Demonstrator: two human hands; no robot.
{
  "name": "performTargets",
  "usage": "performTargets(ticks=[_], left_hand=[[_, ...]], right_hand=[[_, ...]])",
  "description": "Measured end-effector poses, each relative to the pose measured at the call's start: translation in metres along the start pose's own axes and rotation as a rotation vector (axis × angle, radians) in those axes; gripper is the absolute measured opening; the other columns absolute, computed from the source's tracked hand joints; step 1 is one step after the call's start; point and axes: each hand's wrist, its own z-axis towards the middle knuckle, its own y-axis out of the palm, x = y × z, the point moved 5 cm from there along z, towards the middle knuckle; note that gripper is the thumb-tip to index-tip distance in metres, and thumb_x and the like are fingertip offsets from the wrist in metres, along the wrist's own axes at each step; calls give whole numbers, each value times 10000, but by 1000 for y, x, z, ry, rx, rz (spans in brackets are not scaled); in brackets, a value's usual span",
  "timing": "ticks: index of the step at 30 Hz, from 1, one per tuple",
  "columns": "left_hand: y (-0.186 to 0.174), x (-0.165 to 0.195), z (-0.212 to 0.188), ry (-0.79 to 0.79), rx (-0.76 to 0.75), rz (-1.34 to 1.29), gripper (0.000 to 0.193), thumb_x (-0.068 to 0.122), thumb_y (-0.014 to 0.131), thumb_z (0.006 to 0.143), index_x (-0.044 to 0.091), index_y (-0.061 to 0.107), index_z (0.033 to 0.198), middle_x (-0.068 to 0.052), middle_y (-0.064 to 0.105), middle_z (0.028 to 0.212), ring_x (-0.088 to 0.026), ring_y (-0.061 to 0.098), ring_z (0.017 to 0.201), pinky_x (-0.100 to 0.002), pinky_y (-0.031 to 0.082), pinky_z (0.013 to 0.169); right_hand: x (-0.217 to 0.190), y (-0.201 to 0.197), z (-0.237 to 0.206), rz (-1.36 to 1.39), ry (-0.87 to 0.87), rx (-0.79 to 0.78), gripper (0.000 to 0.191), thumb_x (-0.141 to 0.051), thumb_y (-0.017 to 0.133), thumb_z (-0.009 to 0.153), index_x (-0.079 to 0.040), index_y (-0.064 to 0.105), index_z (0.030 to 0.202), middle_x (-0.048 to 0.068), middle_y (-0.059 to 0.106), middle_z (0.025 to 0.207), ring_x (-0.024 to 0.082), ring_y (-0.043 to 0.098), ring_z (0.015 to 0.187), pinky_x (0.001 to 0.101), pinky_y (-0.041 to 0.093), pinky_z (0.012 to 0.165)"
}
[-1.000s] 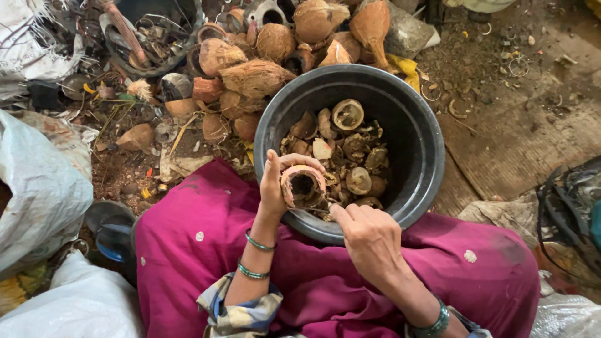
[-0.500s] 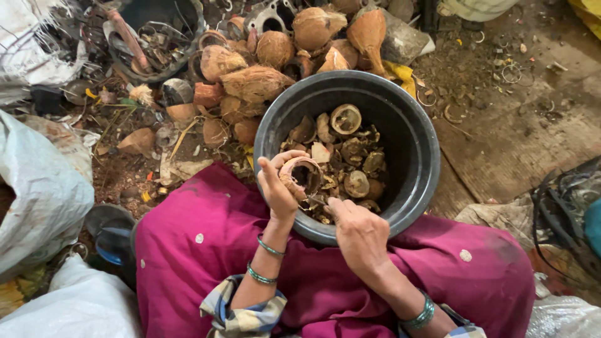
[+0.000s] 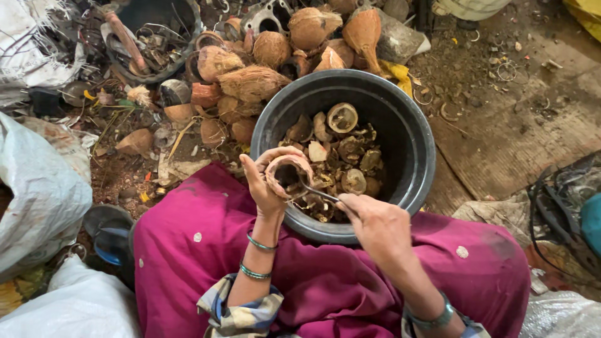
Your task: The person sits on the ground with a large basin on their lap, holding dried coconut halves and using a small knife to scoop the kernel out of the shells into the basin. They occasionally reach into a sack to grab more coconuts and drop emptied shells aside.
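Littered dirt floor, with white sacks cut off at nine o'clock. Whole husked coconuts pile at twelve o'clock behind a dark tub of shell pieces. The left hand cups a coconut half-shell over the tub's near rim. The right hand is closed on a thin metal tool poked into the shell; its tip is hidden.

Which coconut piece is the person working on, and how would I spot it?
Start at the big black tub resting against the magenta lap. Over its near rim, the left hand cups a coconut shell half, open side up, with a thin metal tool from the right hand poking inside. Unlike the pieces in the tub, it is held.
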Motion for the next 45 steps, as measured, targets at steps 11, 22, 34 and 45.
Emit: performTargets(ticks=[11, 22, 34, 45], left_hand=[[38, -2, -9, -68, -530, 299, 916, 709, 327, 1068, -126, 704, 1089, -191, 741, 993, -249, 728, 894, -345, 587, 863], [31, -6, -12, -81, -74, 518, 736, 581, 417, 1052, -76, 743, 992, -75, 712, 706, -68, 525, 425, -201, 393, 417], [5, -5, -2, 2, 259, 520, 896, 656, 261, 1071, -83, 760, 994, -62, 660, 640, -167, 527, 454, -275, 408, 468], [-2, -6, 2, -100, -98, -28, 1026, 767, 204, 1027, -126, 708, 1061, -187, 743, 988, -239, 727, 891, -333, 591, 867]], right_hand=[[-12, -4, -15, -265, -89, -220, 238, -91, 608, 789, -111, 717, 1000, 64, 667, 832, 264, 666, 804, 409, 526, 684], [-9, 27, -8, -316, -69, -88, 136, -92, 583, 822, -110, 663, 931, 71, 644, 795, 264, 671, 786, 414, 530, 687], [-8, 26, 2, -285, 84, 66, 68, -156, 611, 959, -163, 678, 960, 44, 706, 810, 267, 702, 697, 415, 519, 567], [-10, -7, -8, -111, 0, -36, 88, -228, 664, 921, -163, 701, 968, 56, 701, 787, 279, 692, 709, 418, 509, 572]])
